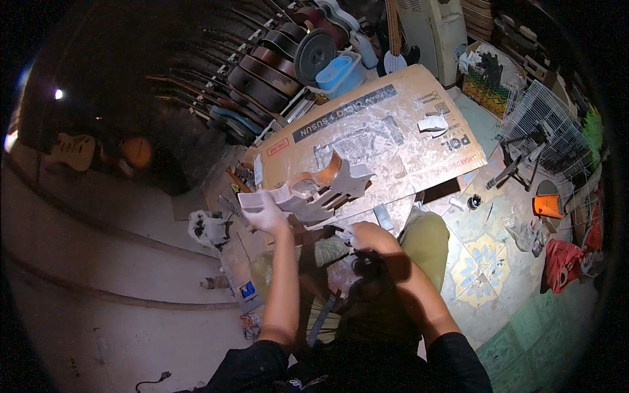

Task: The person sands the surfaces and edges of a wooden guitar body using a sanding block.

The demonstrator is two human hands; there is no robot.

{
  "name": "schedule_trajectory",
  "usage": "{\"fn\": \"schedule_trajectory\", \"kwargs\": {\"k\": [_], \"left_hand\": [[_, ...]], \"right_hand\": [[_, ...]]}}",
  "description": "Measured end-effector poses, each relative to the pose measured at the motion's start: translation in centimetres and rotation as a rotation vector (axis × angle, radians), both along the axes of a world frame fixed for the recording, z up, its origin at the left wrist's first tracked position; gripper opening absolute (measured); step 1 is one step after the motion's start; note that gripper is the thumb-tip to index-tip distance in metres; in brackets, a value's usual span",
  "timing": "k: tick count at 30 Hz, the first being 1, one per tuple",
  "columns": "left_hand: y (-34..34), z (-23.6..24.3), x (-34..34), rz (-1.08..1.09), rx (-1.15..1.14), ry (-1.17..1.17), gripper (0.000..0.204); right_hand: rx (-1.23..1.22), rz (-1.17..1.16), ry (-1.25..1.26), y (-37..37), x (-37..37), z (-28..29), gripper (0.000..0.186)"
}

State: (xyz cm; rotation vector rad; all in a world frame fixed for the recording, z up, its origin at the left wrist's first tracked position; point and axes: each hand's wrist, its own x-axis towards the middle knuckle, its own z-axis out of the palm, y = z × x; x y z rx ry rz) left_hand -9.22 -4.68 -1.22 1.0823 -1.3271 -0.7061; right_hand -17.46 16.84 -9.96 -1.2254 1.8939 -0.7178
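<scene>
My left hand (265, 215), dusted white, is closed round the end of a grey, unpainted electric guitar body (311, 208). The body is tilted, with pointed horns, dark cutouts and a bare wood-coloured curved edge. My right hand (365, 236) is bent in close below the guitar body, its fingers curled by a small pale piece (344, 234) that I cannot make out. Dust-covered cardboard (419, 154) lies beyond the guitar body, with a crumpled white scrap (433, 124) on it.
Several guitars (262, 82) stand racked at the far left. A blue tub (341, 73) sits behind the cardboard. To the right are a wire rack (540, 124), a black stand (521, 160), an orange container (549, 205) and a red cloth (561, 263). A white plastic bag (208, 228) lies left.
</scene>
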Motion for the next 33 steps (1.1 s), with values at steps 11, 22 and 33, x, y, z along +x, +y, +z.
{"fn": "schedule_trajectory", "kwargs": {"k": [11,22,33], "left_hand": [[2.8,-3.2,-4.2,-0.128,0.201,0.202,0.063],[1.9,0.9,-0.9,-0.097,0.184,0.149,0.033],[-3.4,5.1,2.7,-0.785,0.007,0.220,0.019]], "right_hand": [[-0.238,0.037,-0.099,1.3,-0.7,-7.2,0.028],[-0.096,-0.056,-0.184,4.0,-0.6,1.9,0.030],[-0.106,-0.188,-0.026,3.7,-1.8,-0.5,0.028]]}}
